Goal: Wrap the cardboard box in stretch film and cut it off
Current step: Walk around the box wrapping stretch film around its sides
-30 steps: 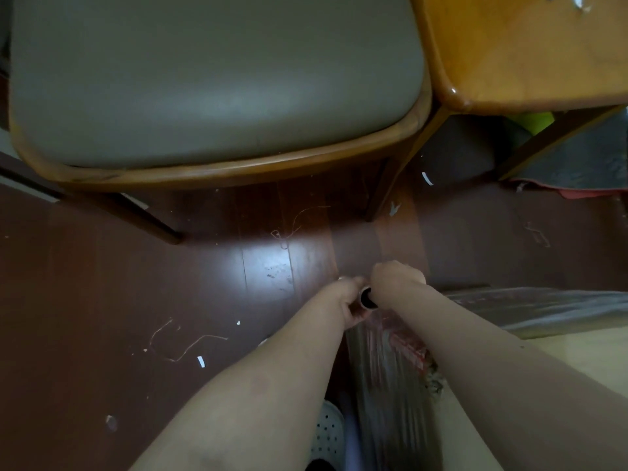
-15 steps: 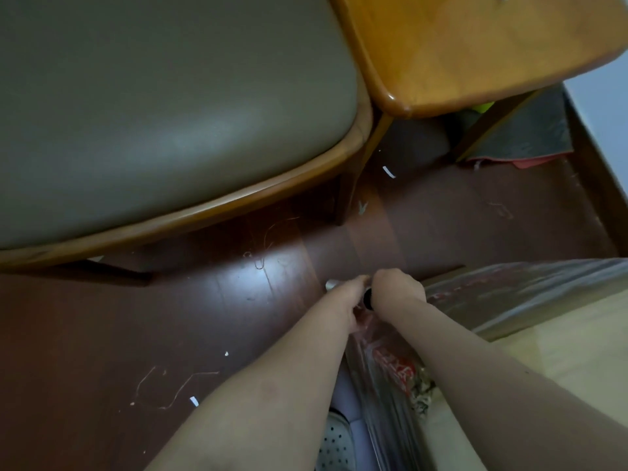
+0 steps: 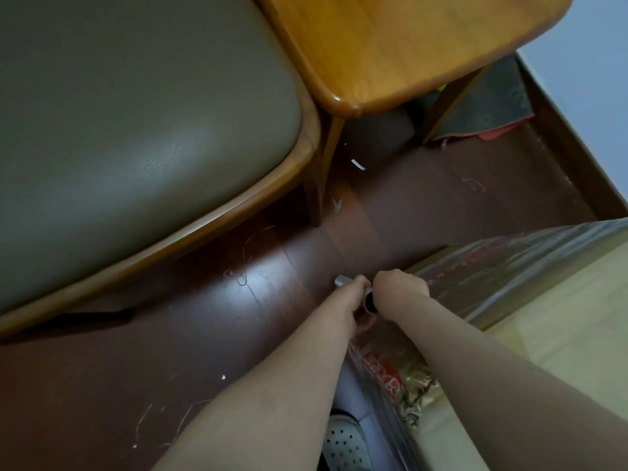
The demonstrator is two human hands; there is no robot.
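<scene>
change: the view has swung further to the right since the earlier frames, so the chair and table now sit higher and more to the left, and more of the box's far side shows; the hands have stayed together at the box corner.
left hand (image 3: 350,297): closed round the near end of the film roll, fingers curled over it, forearm reaching in from the bottom of the frame.
right hand (image 3: 399,290): fist closed on the other side of the roll, knuckles up, touching the box's corner; how much of the roll it grips is hidden.
film roll (image 3: 368,300): only the dark open end of its core shows between the two hands, plus a pale tip (image 3: 341,281) poking out past the left fingers.
cardboard box (image 3: 557,338): lower right, standing on the floor, its pale top face towards the camera, corner just under the hands.
stretch film (image 3: 509,263): shiny, wrinkled layers over the box's two visible sides, red print showing through.
floor (image 3: 170,334): dark red-brown boards, with bits of thread and small white scraps.
chair (image 3: 136,130): grey padded seat in a wooden frame, upper left.
table (image 3: 407,45): orange wooden top, upper centre, just beside the chair.
shoe (image 3: 343,443): white, perforated, at the bottom edge between the forearms.
</scene>
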